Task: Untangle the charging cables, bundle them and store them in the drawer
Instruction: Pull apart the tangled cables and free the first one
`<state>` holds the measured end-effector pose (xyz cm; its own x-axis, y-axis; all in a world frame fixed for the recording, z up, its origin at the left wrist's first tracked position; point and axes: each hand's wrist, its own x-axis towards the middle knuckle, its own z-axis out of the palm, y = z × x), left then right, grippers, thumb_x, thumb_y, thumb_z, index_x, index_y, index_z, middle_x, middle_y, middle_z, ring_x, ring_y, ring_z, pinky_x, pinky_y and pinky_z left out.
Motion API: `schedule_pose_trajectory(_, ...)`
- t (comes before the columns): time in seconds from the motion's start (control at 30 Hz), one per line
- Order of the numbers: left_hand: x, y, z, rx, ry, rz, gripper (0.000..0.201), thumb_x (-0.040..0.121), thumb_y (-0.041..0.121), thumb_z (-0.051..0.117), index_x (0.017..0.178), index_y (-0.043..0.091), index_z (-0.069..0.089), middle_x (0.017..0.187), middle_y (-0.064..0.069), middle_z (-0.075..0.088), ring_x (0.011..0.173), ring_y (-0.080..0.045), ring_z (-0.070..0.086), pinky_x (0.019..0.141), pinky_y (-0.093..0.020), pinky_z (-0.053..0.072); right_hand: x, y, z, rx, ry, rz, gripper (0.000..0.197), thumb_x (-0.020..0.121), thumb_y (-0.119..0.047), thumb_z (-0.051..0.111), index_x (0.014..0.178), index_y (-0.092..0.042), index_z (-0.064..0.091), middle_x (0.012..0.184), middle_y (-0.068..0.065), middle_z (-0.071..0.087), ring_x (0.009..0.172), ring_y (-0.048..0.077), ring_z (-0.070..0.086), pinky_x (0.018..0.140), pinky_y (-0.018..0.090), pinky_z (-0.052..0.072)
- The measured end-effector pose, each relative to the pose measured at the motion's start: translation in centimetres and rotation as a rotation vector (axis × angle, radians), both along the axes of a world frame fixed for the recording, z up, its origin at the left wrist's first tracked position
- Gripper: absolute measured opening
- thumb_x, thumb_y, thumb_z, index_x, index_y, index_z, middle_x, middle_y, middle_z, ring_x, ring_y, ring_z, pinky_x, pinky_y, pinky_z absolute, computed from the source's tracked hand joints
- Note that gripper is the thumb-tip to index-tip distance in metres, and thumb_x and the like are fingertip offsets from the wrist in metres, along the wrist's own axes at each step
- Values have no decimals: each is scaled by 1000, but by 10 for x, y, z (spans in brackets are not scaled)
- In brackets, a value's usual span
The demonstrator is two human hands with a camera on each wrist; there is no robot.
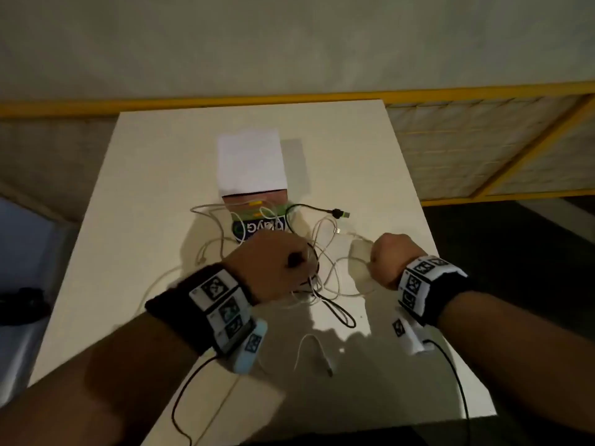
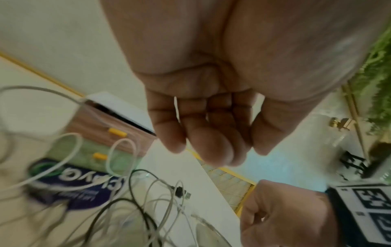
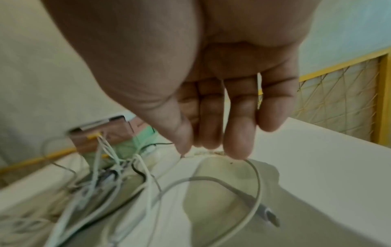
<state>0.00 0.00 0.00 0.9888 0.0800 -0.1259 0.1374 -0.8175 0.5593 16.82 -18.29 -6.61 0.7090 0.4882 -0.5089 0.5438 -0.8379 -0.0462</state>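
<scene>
Hands work above a tangle of charging cables (image 1: 317, 268) spread over the middle of the pale tabletop (image 1: 145, 194). In the head view the left hand (image 1: 277, 268) sits over the knot with its fingers curled down into it, and a black cable (image 1: 338, 312) and several white ones run out from under its thumb side; the hand grips these strands, though the left wrist view is too close and blurred to show which strands lie in the palm, only curled fingers (image 2: 209, 143) above loose loops. The right hand (image 1: 391, 257) is held to the right of the knot and apart from the left hand. Its thumb and fingertips (image 3: 237, 143) come together on a thin white cable (image 3: 243, 172), which hangs below them in a wide loop; a white plug end (image 3: 268, 213) lies on the tabletop just under that loop. The other fingers are only loosely bent beside the pinch.

Behind the tangle stands a small drawer box (image 1: 254, 169) with a white top and yellow handles, and some white loops lie against its front. A black cable's plug (image 1: 339, 214) lies by itself to the right of the box. One more white cable end (image 1: 317, 352) lies near the tabletop's front edge, apart from the knot.
</scene>
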Motion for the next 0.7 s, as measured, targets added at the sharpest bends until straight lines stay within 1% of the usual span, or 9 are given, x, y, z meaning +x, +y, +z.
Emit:
schedule_pose_trajectory(0.13, 33, -4, -5, 101, 32, -51, 33, 90, 33, 58, 62, 25, 43, 60, 10, 45, 58, -13, 44, 59, -28, 32, 0, 14, -11, -73, -16, -51, 17, 80, -18, 63, 94, -9, 62, 103, 14, 68, 91, 32, 68, 65, 28, 49)
schedule_pose_trajectory(0.23, 48, -11, -14, 97, 67, -45, 34, 90, 32, 58, 60, 25, 41, 60, 11, 45, 57, -8, 42, 60, -29, 35, 4, 13, -24, -112, -18, -20, 19, 80, -17, 61, 98, -11, 63, 105, 12, 68, 90, 31, 69, 67, 30, 52)
schedule_pose_trajectory(0.33, 57, -17, -22, 55, 124, -36, 23, 86, 35, 54, 68, 21, 56, 66, 7, 58, 64, -14, 54, 64, -34, 49, 11, 7, -33, -128, 34, -2, 25, 85, -17, 61, 109, -12, 63, 110, 12, 67, 95, 31, 69, 76, 35, 57)
schedule_pose_trajectory(0.43, 64, -22, -29, 42, 163, -41, 21, 84, 34, 54, 70, 20, 55, 65, 9, 55, 64, -15, 54, 65, -33, 50, 12, 5, -28, -40, 75, -10, 11, 83, -27, 61, 85, -17, 57, 91, 8, 65, 82, 30, 66, 68, 32, 54)
schedule_pose_trajectory(0.5, 68, -25, -29, 33, 122, -24, 14, 85, 28, 57, 74, 21, 57, 67, 12, 54, 66, -16, 54, 67, -32, 47, 11, 8, -18, 99, 134, 6, 14, 83, -35, 56, 78, -22, 52, 84, 6, 63, 78, 29, 60, 67, 32, 49)
schedule_pose_trajectory(0.57, 72, -27, -34, 5, 82, 8, 10, 88, 23, 58, 94, 18, 65, 87, 4, 65, 85, -22, 61, 77, -34, 49, 11, 12, -3, 278, 183, -1, 14, 87, -31, 58, 83, -18, 60, 86, 6, 67, 82, 28, 62, 73, 33, 52)
schedule_pose_trajectory(0.6, 74, -28, -36, 4, 87, 16, 22, 89, 23, 56, 108, 17, 65, 103, -1, 68, 99, -24, 62, 85, -36, 48, 11, 13, 5, 377, 203, -25, 14, 88, -28, 60, 83, -15, 62, 84, 4, 68, 80, 26, 63, 73, 33, 53)
schedule_pose_trajectory(0.67, 78, -29, -39, 7, 82, 8, 42, 88, 29, 50, 127, 19, 58, 126, -2, 64, 117, -24, 58, 97, -39, 46, 11, 15, 21, 564, 232, -49, 13, 88, -26, 64, 79, -16, 63, 72, -2, 65, 69, 18, 62, 63, 27, 50)
schedule_pose_trajectory(0.7, 78, -28, -38, 1, 69, 10, 43, 88, 30, 50, 129, 21, 57, 127, 0, 65, 117, -22, 59, 97, -37, 46, 11, 16, 27, 643, 252, -49, 11, 88, -25, 65, 78, -19, 64, 69, -6, 63, 63, 13, 59, 58, 24, 45)
